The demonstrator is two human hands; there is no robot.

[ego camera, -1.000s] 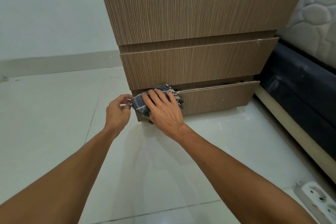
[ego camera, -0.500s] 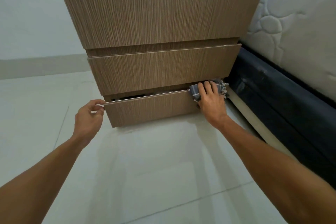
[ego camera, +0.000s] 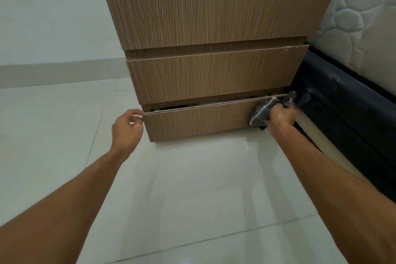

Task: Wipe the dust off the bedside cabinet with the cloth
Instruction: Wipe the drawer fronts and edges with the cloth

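Observation:
The bedside cabinet (ego camera: pixel 214 13) is brown wood grain with three drawer fronts. Its bottom drawer (ego camera: pixel 197 121) is pulled out slightly. My left hand (ego camera: pixel 126 128) grips the drawer's top left corner with the fingers curled over the edge. My right hand (ego camera: pixel 280 119) holds a dark grey cloth (ego camera: pixel 262 111) bunched against the right end of the drawer front, near its top edge. Part of the cloth trails past the drawer's right corner.
A dark bed base (ego camera: pixel 347 118) with a quilted white mattress (ego camera: pixel 364 28) on it stands close against the cabinet's right side. Glossy pale floor tiles (ego camera: pixel 192 199) stretch in front and to the left. A pale wall (ego camera: pixel 53 17) is behind.
My right hand slid the cloth along the bottom drawer from its left end to its right end, then down onto the front face. My left hand stayed at the left corner.

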